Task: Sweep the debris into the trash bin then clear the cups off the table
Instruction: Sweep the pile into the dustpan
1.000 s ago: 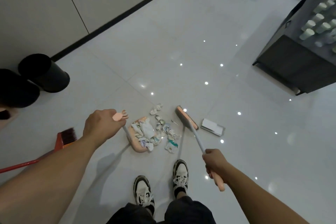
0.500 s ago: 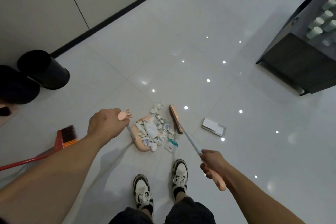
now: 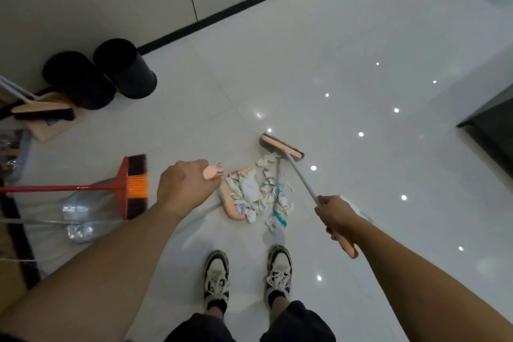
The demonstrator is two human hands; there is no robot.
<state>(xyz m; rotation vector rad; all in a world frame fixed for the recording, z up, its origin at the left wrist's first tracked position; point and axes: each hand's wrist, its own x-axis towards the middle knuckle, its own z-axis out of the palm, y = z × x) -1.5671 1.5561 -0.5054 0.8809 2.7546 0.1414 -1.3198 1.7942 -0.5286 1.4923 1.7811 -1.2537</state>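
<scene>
Crumpled paper debris (image 3: 258, 197) lies on the white tile floor, partly piled on a pink dustpan (image 3: 236, 214). My left hand (image 3: 186, 186) grips the top of the dustpan's long handle (image 3: 212, 172). My right hand (image 3: 337, 215) grips the pink-ended handle of a broom. The pink broom head (image 3: 280, 147) sits on the floor just beyond the debris. Two black trash bins (image 3: 125, 69) stand by the wall at the upper left. No cups show in this view.
A red broom (image 3: 130, 186) lies on the floor at the left, over a clear plastic bag (image 3: 77, 216). Another brush and pink dustpan (image 3: 44, 116) rest by the bins. A dark table's corner (image 3: 488, 125) sits at the right edge. My shoes (image 3: 247, 272) stand below the debris.
The broom head swung from beside the debris to its far side and turned crosswise. The view panned left, so the bins and red broom shifted right and the table with cups mostly left the frame.
</scene>
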